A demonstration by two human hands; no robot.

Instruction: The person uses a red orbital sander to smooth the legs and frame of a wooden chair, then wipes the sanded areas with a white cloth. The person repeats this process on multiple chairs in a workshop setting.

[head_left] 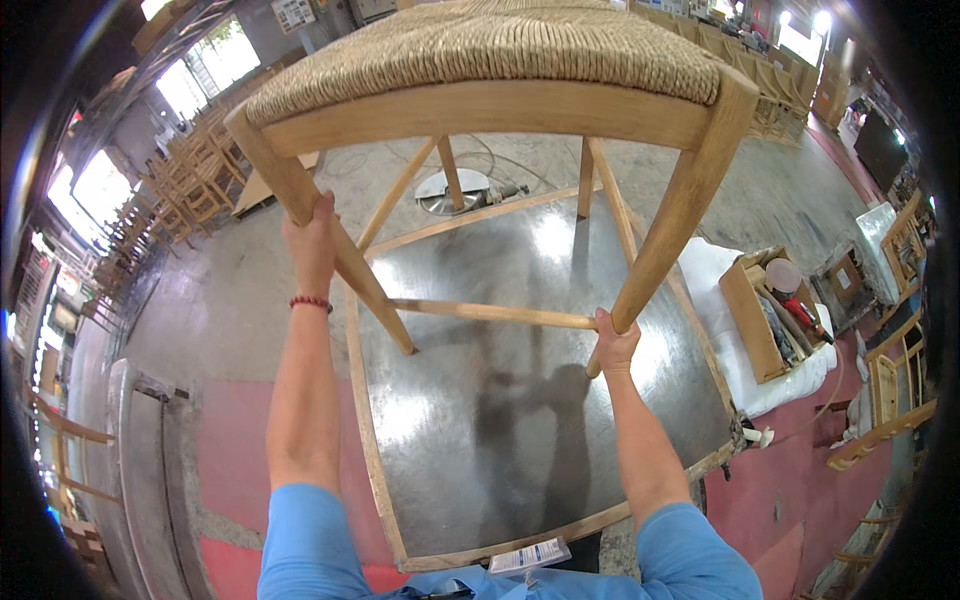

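Observation:
A wooden chair frame (500,108) with a woven rush seat (480,50) stands over a dark, shiny metal-topped worktable (450,430) with wooden edging. My left hand (312,245) is closed around the chair's near left leg, below the seat. Lower down on the near right leg, beside the end of the front stretcher (490,314), my right hand (616,345) grips the wood. The near left leg's foot shows close over the tabletop; whether every leg touches it I cannot tell. The seat's far part is cut off at the top.
A cardboard box (755,325) of tools sits on white sheeting (765,398) at the right. Beyond the table's far edge lies a circular-saw-like power tool (450,198) with cables. Stacked chairs (195,190) fill the left background; wooden chair parts (895,380) stand at the far right.

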